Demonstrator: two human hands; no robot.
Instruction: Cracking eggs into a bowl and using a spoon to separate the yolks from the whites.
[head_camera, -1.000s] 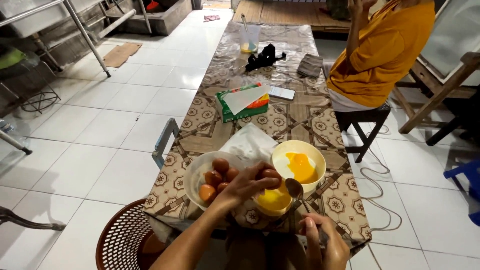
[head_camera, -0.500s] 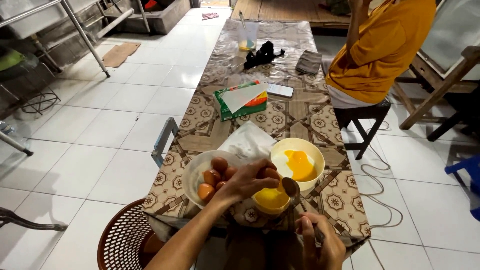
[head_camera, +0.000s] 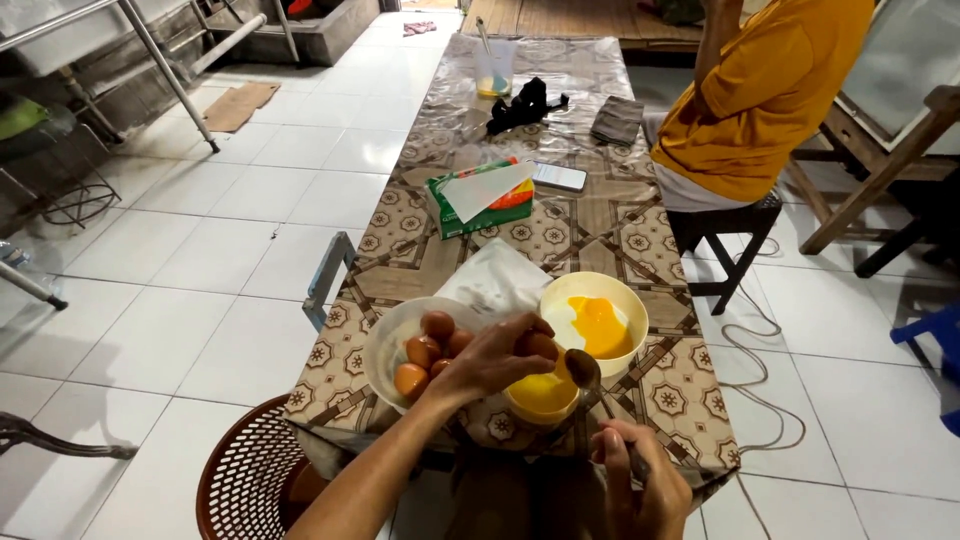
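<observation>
Head view: the left hand (head_camera: 495, 358) curls its fingers around a brown egg (head_camera: 541, 346) over the small yellow bowl (head_camera: 542, 398) of yolk, while the right hand (head_camera: 640, 490) grips a spoon (head_camera: 584, 370) at its rim. Yolks already lie in the larger bowl (head_camera: 594, 322); by my judgement much remains, since several whole eggs sit in the white bowl (head_camera: 392, 335) on the table (head_camera: 590, 225).

Brown egg (head_camera: 540, 345) over small yellow bowl (head_camera: 541, 398) of yolk, metal spoon (head_camera: 584, 368) tilted at rim

Left hand (head_camera: 495, 362) reaching forward, curled grip, right hand (head_camera: 640, 490) fisted, low
</observation>
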